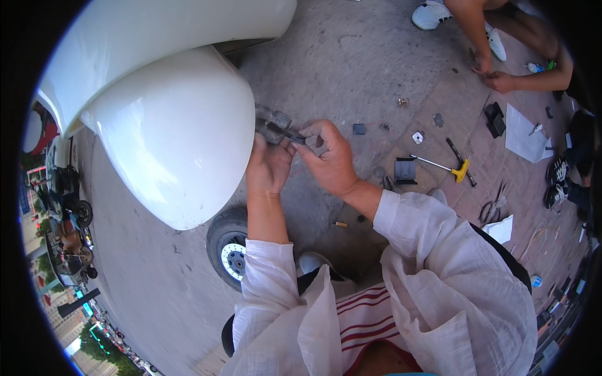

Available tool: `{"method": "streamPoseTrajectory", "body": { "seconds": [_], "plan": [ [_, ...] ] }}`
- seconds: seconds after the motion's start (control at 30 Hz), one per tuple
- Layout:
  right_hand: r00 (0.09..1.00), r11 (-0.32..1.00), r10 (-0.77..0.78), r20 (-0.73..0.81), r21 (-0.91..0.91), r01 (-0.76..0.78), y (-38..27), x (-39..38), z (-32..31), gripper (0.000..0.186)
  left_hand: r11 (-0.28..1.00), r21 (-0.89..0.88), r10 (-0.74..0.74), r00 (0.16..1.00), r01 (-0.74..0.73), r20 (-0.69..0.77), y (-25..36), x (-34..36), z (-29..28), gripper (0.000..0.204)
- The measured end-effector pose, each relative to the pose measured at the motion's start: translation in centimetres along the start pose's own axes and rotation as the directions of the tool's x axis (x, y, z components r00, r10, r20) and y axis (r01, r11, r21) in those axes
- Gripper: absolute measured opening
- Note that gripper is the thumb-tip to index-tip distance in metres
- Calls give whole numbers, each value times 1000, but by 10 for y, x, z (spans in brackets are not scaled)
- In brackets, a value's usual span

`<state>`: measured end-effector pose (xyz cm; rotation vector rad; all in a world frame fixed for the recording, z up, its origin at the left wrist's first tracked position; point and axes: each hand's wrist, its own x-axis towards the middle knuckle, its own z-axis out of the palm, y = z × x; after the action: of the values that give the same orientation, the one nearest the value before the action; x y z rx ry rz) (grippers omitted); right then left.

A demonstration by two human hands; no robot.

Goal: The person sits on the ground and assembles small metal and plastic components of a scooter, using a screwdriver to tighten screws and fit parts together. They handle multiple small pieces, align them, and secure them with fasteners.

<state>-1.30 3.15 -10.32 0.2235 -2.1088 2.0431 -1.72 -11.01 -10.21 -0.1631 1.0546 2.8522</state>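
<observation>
A dark, dirty metal part (276, 128) sticks out from under the rim of a rounded white fender (179, 135). My left hand (271, 168) is palm up at the fender's edge, its fingers curled against the underside of this part; the fender covers some of them. From the right, my right hand (331, 161) pinches the part's narrow outer end between thumb and fingers. A small grey lump (315, 143) shows by the right fingertips; whether it belongs to the part cannot be made out.
A wheel (233, 255) lies below my left forearm. To the right are a yellow-handled tool (461, 170), a black tray (405, 170), pliers (492, 210) and white paper (524, 135). Another person's hands (491, 75) are at the upper right.
</observation>
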Motion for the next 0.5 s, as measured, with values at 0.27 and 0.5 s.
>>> {"method": "streamPoseTrajectory", "body": {
  "seconds": [0.27,0.5],
  "plan": [
    [1000,1000,15,5,0,-15,12,1,-3,22,970,238,-23,990,56,-140,0,2,7,50],
    [904,876,383,191,235,-420,11,7,-11,14,944,320,-18,979,85,-204,3,3,5,52]
  ]
}}
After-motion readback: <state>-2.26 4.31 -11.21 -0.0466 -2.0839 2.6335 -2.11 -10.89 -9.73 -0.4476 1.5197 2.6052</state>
